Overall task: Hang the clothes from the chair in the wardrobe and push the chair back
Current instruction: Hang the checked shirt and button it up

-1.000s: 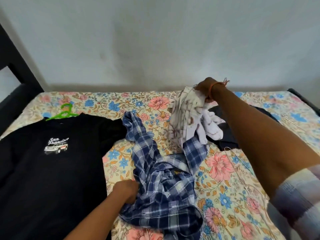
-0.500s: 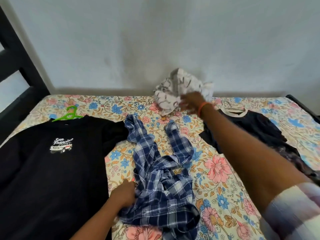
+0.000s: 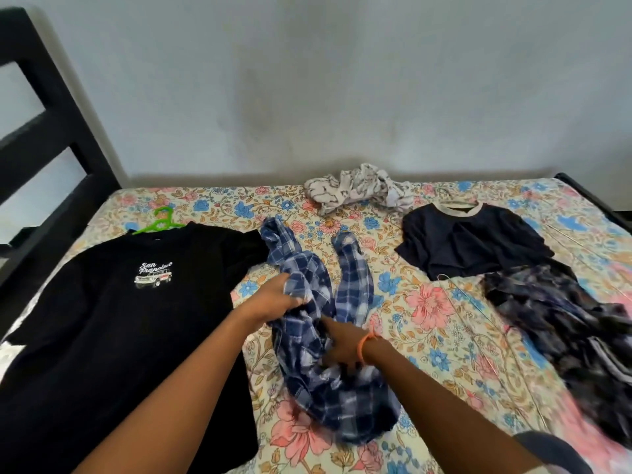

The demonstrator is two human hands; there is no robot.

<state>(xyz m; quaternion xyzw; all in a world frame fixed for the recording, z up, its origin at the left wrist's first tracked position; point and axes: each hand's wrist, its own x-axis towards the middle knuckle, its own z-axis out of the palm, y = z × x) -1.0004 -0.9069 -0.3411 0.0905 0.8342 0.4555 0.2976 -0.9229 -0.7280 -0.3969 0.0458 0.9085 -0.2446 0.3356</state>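
Note:
A crumpled blue plaid shirt (image 3: 352, 282) lies in the middle of the floral bed sheet (image 3: 427, 323). My left hand (image 3: 273, 297) grips a fold of it near the collar. On the shirt's lower part my right hand (image 3: 342, 347), with an orange band at the wrist, is pressed into the cloth with fingers curled. A black printed T-shirt (image 3: 119, 319) on a green hanger (image 3: 160, 222) lies at the left. A white patterned garment (image 3: 355, 186) sits bunched by the wall. The chair and the wardrobe are out of view.
A dark navy T-shirt with a pale collar (image 3: 475, 244) lies at the right on a thin wire hanger. Below it is a dark patterned garment (image 3: 561, 333), and thin wire hangers (image 3: 475, 313) rest on the sheet beside it. A black bed frame (image 3: 44, 138) stands at the left.
My right hand let go of the white patterned garment by the wall and came back down onto the plaid shirt. My left hand moved up along the shirt.

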